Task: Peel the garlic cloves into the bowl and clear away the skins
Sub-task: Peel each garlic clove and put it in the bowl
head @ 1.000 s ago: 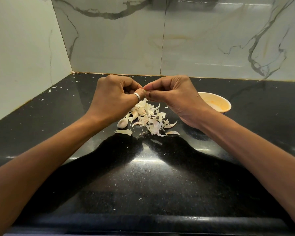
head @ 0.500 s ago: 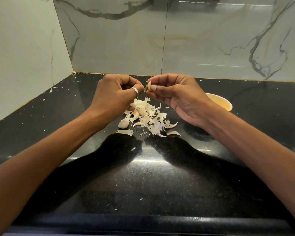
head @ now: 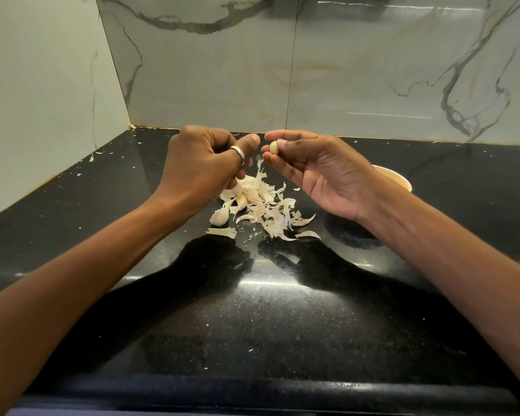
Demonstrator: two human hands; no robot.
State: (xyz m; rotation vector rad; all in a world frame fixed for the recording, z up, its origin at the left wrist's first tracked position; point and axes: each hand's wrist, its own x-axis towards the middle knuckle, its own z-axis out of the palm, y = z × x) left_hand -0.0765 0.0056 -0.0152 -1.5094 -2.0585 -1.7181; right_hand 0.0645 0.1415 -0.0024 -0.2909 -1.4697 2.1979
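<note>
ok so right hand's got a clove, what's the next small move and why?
Probably swing the right hand over to the bowl and drop the clove in. It looks fully peeled, pinched between thumb and fingertips; the left hand is apart from it, and the bowl sits just behind the right wrist.
</note>
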